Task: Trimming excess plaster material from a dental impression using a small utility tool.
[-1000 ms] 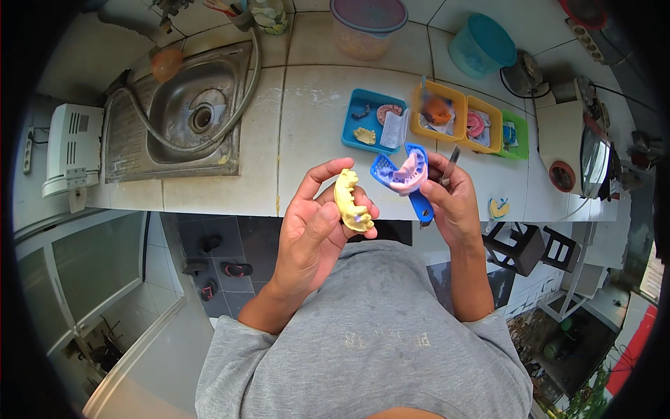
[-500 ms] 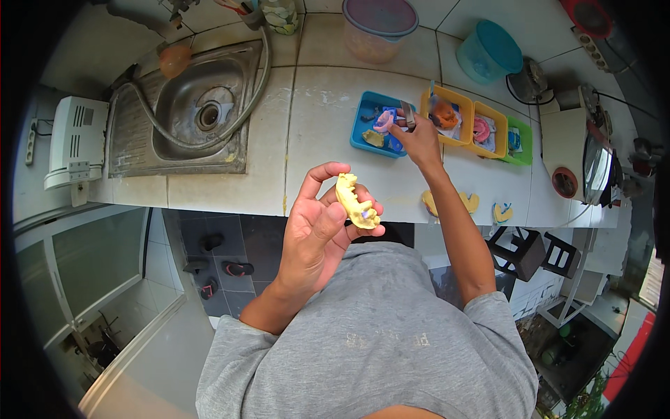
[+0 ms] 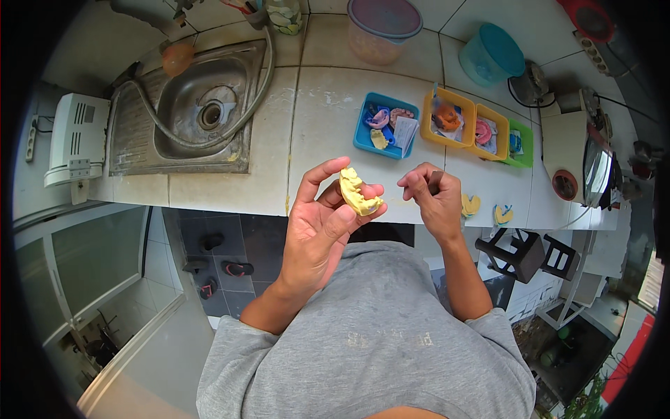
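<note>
My left hand (image 3: pixel 317 234) is raised in front of my shirt, its thumb and fingers closed around a yellow, horseshoe-shaped dental plaster cast (image 3: pixel 359 197). To its right, apart from the cast, my right hand (image 3: pixel 436 199) is closed near the counter's front edge. Something dark shows under its curled fingers, too hidden to name. Beyond the hands sits a blue tray (image 3: pixel 366 145) with a pink dental impression (image 3: pixel 377 119), a yellow plaster piece (image 3: pixel 379 139) and a paper slip (image 3: pixel 405 133). More yellow casts (image 3: pixel 470 204) lie by the counter edge, right of my right hand.
Two yellow trays (image 3: pixel 427 129) and a green tray (image 3: pixel 520 159) line up right of the blue one. A steel sink (image 3: pixel 164 119) with a hose is at the left. Lidded tubs (image 3: pixel 380 49) stand along the back. Dark stools (image 3: pixel 523 255) are below the counter's right side.
My right hand has drawn back from the blue tray toward me and the left hand. The pink impression and paper slip now show in the tray. The cast in my left hand has turned slightly.
</note>
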A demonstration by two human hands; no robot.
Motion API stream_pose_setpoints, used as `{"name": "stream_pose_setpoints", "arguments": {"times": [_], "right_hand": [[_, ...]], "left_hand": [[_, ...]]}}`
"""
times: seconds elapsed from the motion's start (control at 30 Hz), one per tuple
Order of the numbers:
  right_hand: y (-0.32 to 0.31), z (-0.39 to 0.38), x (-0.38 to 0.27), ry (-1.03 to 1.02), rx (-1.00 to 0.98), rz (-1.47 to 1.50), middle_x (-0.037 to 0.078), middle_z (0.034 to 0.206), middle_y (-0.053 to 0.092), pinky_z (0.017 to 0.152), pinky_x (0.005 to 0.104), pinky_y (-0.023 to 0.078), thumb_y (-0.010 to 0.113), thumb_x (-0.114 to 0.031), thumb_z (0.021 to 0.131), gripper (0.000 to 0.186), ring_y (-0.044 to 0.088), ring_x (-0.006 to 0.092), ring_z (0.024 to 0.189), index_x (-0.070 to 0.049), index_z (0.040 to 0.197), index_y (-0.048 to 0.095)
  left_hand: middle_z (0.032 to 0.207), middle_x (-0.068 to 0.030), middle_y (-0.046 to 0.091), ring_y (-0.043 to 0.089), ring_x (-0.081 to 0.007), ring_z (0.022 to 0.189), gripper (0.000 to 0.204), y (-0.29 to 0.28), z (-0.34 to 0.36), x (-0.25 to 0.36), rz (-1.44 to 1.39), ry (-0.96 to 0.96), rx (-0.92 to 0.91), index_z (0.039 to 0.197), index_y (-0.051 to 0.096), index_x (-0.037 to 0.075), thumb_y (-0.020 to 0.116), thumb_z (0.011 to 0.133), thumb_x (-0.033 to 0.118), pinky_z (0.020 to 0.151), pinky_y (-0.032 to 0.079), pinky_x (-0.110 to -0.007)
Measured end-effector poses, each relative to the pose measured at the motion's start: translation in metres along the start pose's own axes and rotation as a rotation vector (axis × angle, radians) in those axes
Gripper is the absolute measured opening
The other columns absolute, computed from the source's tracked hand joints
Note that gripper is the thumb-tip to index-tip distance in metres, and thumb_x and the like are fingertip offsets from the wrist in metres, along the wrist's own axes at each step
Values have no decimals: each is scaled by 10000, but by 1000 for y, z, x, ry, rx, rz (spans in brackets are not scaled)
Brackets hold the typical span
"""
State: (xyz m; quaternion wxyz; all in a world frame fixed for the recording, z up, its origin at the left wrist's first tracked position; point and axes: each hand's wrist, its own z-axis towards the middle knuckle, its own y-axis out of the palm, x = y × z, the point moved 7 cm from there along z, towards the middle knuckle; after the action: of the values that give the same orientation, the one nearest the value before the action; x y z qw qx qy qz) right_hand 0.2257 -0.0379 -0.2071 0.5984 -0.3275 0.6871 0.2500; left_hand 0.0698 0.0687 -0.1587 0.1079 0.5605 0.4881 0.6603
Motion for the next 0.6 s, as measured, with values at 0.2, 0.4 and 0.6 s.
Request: {"name": "stream_pose_setpoints", "arguments": {"times": [0.2, 0.4, 0.6], "right_hand": [[22, -24, -56, -461, -34, -90, 43, 914, 624, 469, 190, 323, 827, -228, 798, 328, 411, 31, 543, -34, 1029, 697], [29, -30, -71, -491, -17, -263, 52, 1009, 616, 483, 188, 378, 838, -146, 755, 340, 419, 33, 562, -88, 1074, 736], [32, -31, -71, -551, -41, -242, 63, 1042, 637, 484, 193, 392, 800, -30, 758, 314, 451, 36, 579, -79, 1062, 736]], "left_hand": [[1322, -155, 497, 519, -268, 1278, 496, 5, 4, -3, 46, 9, -14, 1410, 362, 57, 573, 962, 55, 1043, 495, -439], [1358, -156, 460, 516, -257, 1274, 488, 10, 6, -7, 15, -20, -3, 1391, 374, 45, 585, 951, 38, 1028, 509, -406], [1317, -158, 513, 539, -231, 1234, 456, 7, 5, -7, 56, 3, -35, 1369, 408, 25, 596, 954, 46, 1009, 518, -389]]}}
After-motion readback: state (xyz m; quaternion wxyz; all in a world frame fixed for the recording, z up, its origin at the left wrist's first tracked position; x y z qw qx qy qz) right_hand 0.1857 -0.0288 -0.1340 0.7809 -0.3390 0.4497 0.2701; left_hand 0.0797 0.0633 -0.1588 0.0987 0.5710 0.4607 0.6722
